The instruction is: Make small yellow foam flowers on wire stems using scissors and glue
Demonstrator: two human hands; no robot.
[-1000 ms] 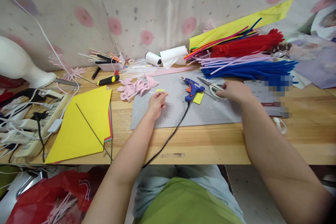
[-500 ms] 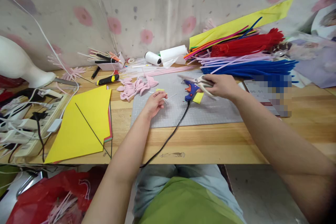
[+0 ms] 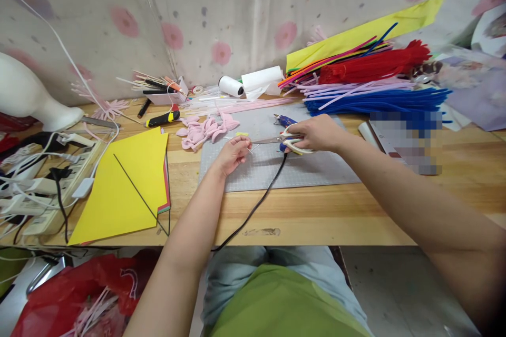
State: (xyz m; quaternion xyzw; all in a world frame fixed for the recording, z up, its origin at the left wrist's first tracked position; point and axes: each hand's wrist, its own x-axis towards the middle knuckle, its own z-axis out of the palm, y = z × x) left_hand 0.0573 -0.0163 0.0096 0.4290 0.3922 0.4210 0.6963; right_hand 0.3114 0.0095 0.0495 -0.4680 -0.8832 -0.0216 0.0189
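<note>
My left hand (image 3: pixel 234 155) is pinched round thin white strands, whose ends stick out past the fingertips; their exact kind is too small to tell. My right hand (image 3: pixel 316 134) grips a pair of scissors (image 3: pixel 294 145) with cream handles. Their blades point left and reach the fingertips of my left hand, close to the strands. Partly hidden behind the scissors, a blue glue gun (image 3: pixel 285 120) lies on the grey cutting mat (image 3: pixel 261 175). Pink fuzzy shaped pieces (image 3: pixel 205 131) are heaped at the mat's left edge.
Bundles of blue pipe cleaners (image 3: pixel 375 101) and red pipe cleaners (image 3: pixel 375 63) lie at the back right. Yellow sheets (image 3: pixel 122 189) and a power strip (image 3: pixel 67 189) occupy the left. A black cord (image 3: pixel 259 201) crosses the front edge. A yellow-black utility knife (image 3: pixel 163 118) lies behind the sheets.
My right hand has brought the scissors left and slightly down, from above the glue gun to my left fingertips. My left hand has stayed nearly in place, holding the strands.
</note>
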